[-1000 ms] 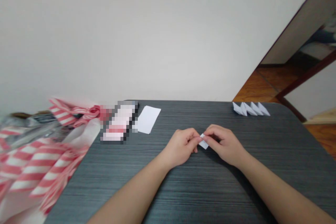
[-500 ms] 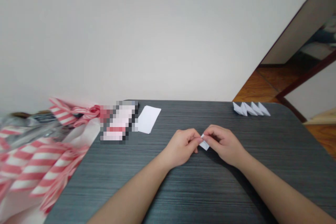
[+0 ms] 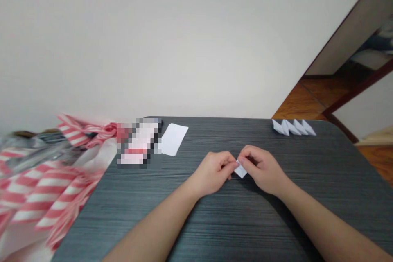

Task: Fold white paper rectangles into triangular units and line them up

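Note:
A small folded piece of white paper (image 3: pixel 241 172) is pinched between both hands over the middle of the table. My left hand (image 3: pixel 216 172) grips its left side with thumb and fingertips. On the other side, my right hand (image 3: pixel 260 168) pinches the paper's upper right part. Its lower corner points toward me, and the fingers hide its upper portion. Farther back on the right stands a row of several folded white paper pieces (image 3: pixel 293 127). Flat white paper sheets (image 3: pixel 174 139) lie left of my hands.
The dark wood-grain table (image 3: pixel 233 225) reaches back to a pale wall (image 3: pixel 196 41). A pixelated, phone-like object (image 3: pixel 143 141) lies at its left edge. Red-and-white striped cloth (image 3: pixel 49 192) is heaped beside the table. Wooden floor (image 3: pixel 299 100) shows at the right.
The paper's lower corner has shifted slightly down and right, and a bit more of it shows. Both hands keep their pinch with only slight finger movement.

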### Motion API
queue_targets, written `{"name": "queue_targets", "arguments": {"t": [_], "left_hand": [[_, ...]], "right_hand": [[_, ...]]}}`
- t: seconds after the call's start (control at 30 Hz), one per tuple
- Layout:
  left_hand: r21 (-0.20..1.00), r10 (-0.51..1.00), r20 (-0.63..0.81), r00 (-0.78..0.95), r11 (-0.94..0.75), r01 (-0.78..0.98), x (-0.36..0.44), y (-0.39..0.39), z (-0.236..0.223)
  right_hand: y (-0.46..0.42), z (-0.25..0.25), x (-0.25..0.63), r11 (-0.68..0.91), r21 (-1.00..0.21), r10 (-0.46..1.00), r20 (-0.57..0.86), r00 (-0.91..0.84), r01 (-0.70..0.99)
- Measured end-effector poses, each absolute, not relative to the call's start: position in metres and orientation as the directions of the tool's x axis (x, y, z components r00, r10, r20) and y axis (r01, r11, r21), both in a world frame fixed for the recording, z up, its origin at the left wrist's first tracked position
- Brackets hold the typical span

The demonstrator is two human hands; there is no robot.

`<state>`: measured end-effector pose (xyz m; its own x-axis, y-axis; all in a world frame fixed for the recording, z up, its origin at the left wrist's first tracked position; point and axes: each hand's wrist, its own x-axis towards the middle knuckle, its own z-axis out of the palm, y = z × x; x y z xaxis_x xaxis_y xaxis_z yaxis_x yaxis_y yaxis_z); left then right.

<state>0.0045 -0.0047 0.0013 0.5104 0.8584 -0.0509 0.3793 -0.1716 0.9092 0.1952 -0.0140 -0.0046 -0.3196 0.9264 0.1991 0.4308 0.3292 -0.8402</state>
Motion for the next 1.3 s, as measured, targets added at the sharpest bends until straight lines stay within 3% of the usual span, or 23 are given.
{"name": "queue_targets", "arguments": {"t": [0.67,0.97,1.3], "left_hand": [[0.965,0.895,-0.071,0.441,-0.050,0.256,0.0050,-0.0037,-0.0063],[0.946,0.883,-0.061,0.465,-0.098,0.310,0.0044,-0.0045,-0.0009],[0.961,0.909,-0.038,0.415,-0.080,0.264,0.0021,-0.0038,-0.0061]], "right_hand": [[-0.0129,-0.0061,0.1992,0.239,-0.831,0.921,0.031,-0.388,0.502],[-0.0147,-0.0042,0.1944,0.302,-0.807,0.901,0.066,-0.430,0.508],[-0.0194,-0.0016,0.1915,0.079,-0.905,0.873,-0.139,-0.468,0.417]]}}
